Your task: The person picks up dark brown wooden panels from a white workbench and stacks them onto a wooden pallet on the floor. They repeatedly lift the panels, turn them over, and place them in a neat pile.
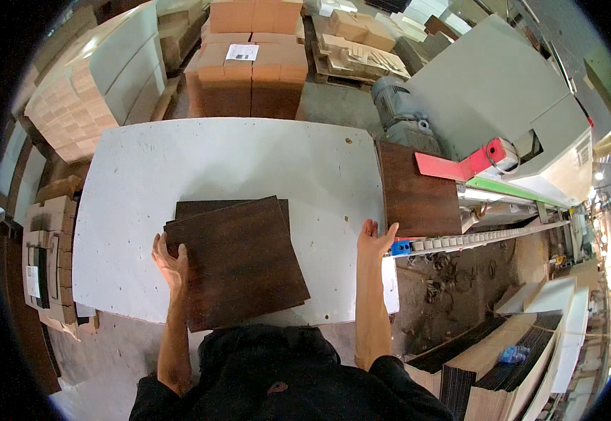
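Two or more dark brown wood-grain panels (242,259) lie stacked askew on a white table, the top one turned against the one beneath. At the stack's left edge is my left hand (170,261), fingers apart, its thumb against or just over the edge. My right hand (374,242) is open at the table's right side, fingers pointing away from me and thumb spread. It is close to the near left corner of another dark brown panel (421,193), which lies on the machine's infeed; whether it touches that panel I cannot tell.
The white table (130,182) spans the middle. To the right stand a grey machine (488,84) with a red guard arm (449,167), a motor (398,105) and a roller track (488,237). Cartons (277,77) and stacked boards (102,84) stand beyond; more boards (495,365) lie lower right.
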Motion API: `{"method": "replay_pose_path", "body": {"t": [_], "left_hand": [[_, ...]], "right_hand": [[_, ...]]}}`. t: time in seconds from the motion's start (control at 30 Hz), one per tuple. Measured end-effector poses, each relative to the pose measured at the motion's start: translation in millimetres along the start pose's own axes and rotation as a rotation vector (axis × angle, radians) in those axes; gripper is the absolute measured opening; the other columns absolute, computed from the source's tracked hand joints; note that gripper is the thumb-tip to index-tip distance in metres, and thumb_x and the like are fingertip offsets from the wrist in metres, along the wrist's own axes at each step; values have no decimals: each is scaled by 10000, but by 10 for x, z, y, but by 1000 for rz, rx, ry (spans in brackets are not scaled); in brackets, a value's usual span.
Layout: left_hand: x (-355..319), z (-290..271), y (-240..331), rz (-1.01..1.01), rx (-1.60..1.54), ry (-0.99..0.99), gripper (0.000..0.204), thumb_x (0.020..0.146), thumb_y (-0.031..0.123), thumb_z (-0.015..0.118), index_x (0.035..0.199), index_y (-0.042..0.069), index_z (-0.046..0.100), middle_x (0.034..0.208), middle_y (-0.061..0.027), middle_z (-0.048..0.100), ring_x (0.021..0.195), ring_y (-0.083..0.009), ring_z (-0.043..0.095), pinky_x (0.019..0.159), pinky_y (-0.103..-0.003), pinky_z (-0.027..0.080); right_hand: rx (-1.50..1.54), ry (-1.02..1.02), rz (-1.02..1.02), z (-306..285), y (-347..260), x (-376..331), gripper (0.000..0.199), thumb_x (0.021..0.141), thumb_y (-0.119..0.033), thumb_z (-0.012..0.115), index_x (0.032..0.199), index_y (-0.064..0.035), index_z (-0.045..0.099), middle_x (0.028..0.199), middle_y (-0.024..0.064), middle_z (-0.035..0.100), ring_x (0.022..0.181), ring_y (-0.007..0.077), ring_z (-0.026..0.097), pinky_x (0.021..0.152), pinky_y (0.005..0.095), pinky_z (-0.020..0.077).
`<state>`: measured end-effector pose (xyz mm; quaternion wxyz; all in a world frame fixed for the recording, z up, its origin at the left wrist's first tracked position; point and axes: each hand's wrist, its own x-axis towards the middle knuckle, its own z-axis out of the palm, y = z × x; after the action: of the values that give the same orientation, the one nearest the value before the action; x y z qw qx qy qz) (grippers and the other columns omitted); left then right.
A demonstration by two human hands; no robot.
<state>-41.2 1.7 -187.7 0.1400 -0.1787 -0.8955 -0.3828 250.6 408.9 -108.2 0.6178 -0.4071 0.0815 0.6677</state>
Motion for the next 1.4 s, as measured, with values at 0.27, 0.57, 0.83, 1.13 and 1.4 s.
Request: {"method": "replay_pose_path", "body": {"t": [0.27, 0.57, 0.83, 1.13, 1.4], "left_hand": [[82, -63, 1081, -258, -667, -310, 415, 912, 9, 627, 1313, -48, 535, 1207, -190, 643, 1124, -264, 624, 969, -374, 514], [221, 404, 2796, -536, -1523, -858, 378, 941, 323, 677, 1102, -10, 600, 1091, -79, 607, 986, -162, 572, 886, -346, 482], [37, -262, 2906, -151, -1365, -403, 244, 940, 238, 701, 893, 3, 655, 767, 37, 597, 693, -50, 506, 583, -249, 401], [208, -968, 2619, 360, -1182, -174, 179, 863, 142, 756, 938, -14, 710, 625, -41, 544, 550, -96, 482, 513, -279, 401], [235, -1269, 2548, 376, -1226, -124, 381, 995, 296, 563, 1129, -44, 671, 920, -118, 723, 799, -166, 681, 723, -300, 533]], "right_hand": [[-152, -392, -86, -72, -68, -70, 373, 990, -126, 571, 1294, 65, 469, 1224, 142, 560, 1111, 239, 564, 953, 335, 549], [-377, -682, 304, -1101, 113, -1551, 391, 893, 17, 638, 1262, 57, 512, 1248, 169, 592, 1136, 286, 607, 1006, 376, 544], [-435, -587, 520, -1087, 408, -1383, 568, 937, -380, 652, 1343, -11, 503, 1386, 143, 529, 1303, 317, 482, 1109, 485, 378], [-389, -877, 491, 50, 699, -501, 909, 863, -694, 552, 1477, -49, 369, 1509, 162, 401, 1371, 368, 395, 1150, 551, 284], [-383, -815, 520, -173, 1003, -697, 905, 817, -686, 630, 1448, -74, 415, 1477, 144, 433, 1350, 366, 413, 1136, 560, 315]]}}
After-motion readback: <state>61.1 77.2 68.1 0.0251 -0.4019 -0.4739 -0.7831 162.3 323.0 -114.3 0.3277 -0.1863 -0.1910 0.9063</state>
